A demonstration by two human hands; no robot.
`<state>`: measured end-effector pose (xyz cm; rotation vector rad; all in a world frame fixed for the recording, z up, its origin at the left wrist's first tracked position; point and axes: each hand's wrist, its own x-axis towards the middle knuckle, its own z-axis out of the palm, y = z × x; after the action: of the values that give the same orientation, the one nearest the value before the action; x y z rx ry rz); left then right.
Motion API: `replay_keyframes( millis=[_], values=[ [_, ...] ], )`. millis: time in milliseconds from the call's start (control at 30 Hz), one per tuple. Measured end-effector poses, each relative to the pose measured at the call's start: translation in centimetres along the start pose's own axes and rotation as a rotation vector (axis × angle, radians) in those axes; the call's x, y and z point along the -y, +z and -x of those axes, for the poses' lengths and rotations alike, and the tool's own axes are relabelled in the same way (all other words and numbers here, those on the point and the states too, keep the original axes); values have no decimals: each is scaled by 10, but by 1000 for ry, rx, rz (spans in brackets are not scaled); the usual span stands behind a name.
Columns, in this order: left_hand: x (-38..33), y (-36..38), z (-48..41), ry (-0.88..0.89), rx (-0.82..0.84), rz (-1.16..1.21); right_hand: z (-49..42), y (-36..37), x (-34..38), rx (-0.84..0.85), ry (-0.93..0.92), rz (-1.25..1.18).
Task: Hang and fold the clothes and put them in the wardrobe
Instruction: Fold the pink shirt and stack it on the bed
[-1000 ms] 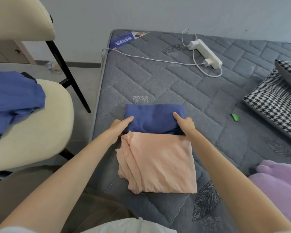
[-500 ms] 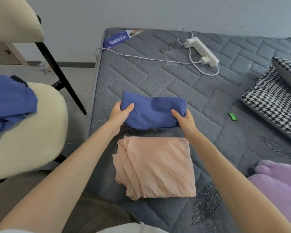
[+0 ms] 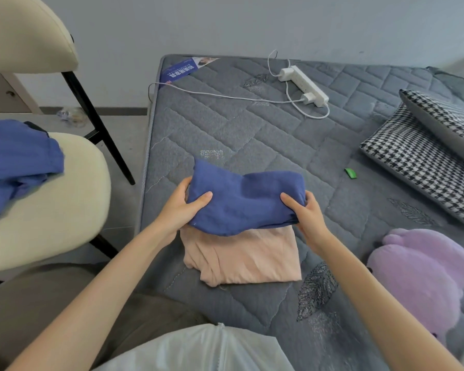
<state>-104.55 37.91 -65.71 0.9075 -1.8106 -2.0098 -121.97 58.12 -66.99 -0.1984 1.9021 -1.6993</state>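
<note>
Mattress (image 3: 252, 135), open room beyond: left hand (image 3: 182, 207) & right hand (image 3: 306, 212) grip blue garment (image 3: 244, 202) ends, over peach garment (image 3: 244, 258).

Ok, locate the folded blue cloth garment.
Centre of the head view: left hand and right hand grip the folded blue cloth garment over the far edge of the folded peach garment.

text-scan | we find one printed item: blue leaflet (image 3: 183, 70) on far-left corner of mattress (image 3: 265, 140) | white characters in rows, plus a small red mark at its near end | too small and skewed for us to read
</note>
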Motion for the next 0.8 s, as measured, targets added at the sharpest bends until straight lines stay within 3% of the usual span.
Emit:
replay_keyframes(
  millis=[200,367,467,600,700,800],
  values=[
    [21,-14,29,-171,200,-122,27,-12,-31,48,45,160],
    [37,-16,33,-202,196,-389,23,-19,-45,23,101,454],
    [37,-17,28,-272,175,-462,18,-20,-38,-12,172,403],
    [43,-8,22,-414,43,-229,17,-11,-34,-15,281,418],
    [54,1,23,-390,30,-135,16,-6,-44,-12,204,626],
    [68,9,25,-348,-50,-189,13,-5,-52,-1,119,700]
  ],
)
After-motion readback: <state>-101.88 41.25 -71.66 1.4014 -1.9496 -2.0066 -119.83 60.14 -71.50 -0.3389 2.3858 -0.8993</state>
